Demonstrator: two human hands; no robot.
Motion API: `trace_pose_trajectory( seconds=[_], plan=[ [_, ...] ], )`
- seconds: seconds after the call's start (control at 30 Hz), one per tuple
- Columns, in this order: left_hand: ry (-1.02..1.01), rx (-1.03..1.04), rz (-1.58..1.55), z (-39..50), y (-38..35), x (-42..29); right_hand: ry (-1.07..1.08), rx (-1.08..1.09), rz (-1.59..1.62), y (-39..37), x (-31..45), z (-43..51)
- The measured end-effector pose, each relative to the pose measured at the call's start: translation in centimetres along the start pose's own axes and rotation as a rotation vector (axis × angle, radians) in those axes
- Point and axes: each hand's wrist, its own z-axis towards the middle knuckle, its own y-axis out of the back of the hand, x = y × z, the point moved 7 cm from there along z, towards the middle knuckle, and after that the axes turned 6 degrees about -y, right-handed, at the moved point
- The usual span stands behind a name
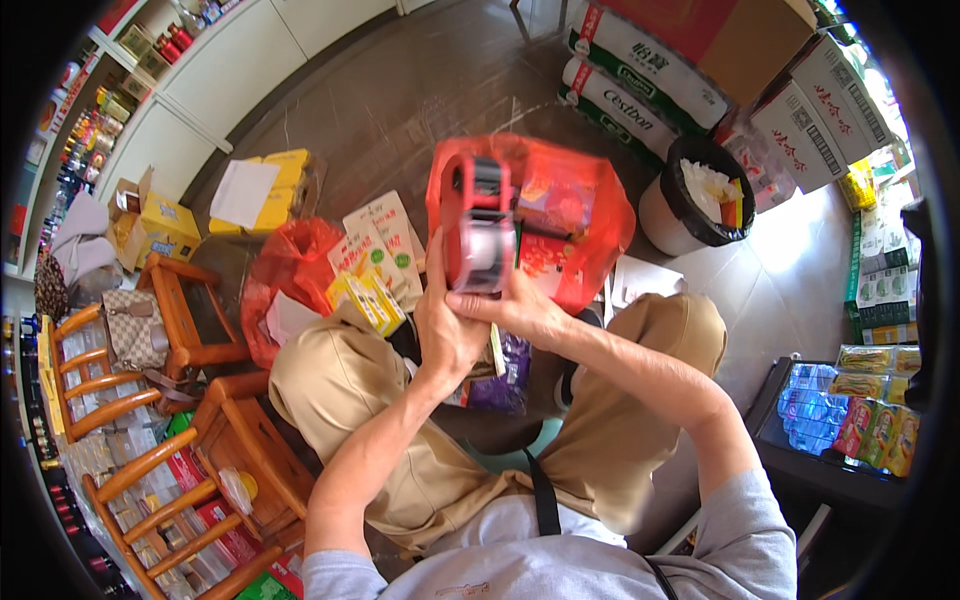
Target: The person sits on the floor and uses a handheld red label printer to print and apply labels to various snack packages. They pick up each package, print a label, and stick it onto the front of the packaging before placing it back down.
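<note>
My left hand (448, 330) and my right hand (529, 307) together grip a red and black package (481, 225) with a pale, shiny part, blurred in places. It is held above an open red plastic bag (613, 240). Inside that bag lie a pinkish-purple box (559, 196) and a red box (551, 262). To the left, several flat cream-coloured packages (375, 255) with red print overlap on the floor, next to yellow boxes (367, 300). A purple package (511, 379) lies between my feet, partly hidden by my hands.
Another red plastic bag (262, 292) slumps near my left knee. A lined waste bin (660, 217) stands at the right, below wrapped packs of bottles (630, 112). Wooden chairs (247, 420) flank my left side. Yellow cartons (289, 176) sit farther off, near white cabinets (232, 60).
</note>
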Motion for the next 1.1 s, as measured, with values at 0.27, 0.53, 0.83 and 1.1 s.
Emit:
trace_pose_trajectory(
  seconds=[0.27, 0.53, 0.83, 1.1],
  plan=[
    [-0.158, 0.161, 0.076, 0.5, -0.8, -4.0, 0.023, -0.108, 0.531, 1.8, -1.6, 0.1],
    [0.235, 0.043, -0.147, 1.3, 4.5, 3.7, -0.260, -0.253, 0.441, 7.2, -2.8, -4.1],
    [0.467, 0.536, 0.575, -7.2, 2.0, 13.8, -0.001, -0.214, 0.355, 8.9, 0.9, -9.2],
    [1.133, 0.137, -0.253, -21.9, -0.3, 31.8, -0.119, -0.406, 0.043, 8.4, -2.6, -10.3]
  ],
)
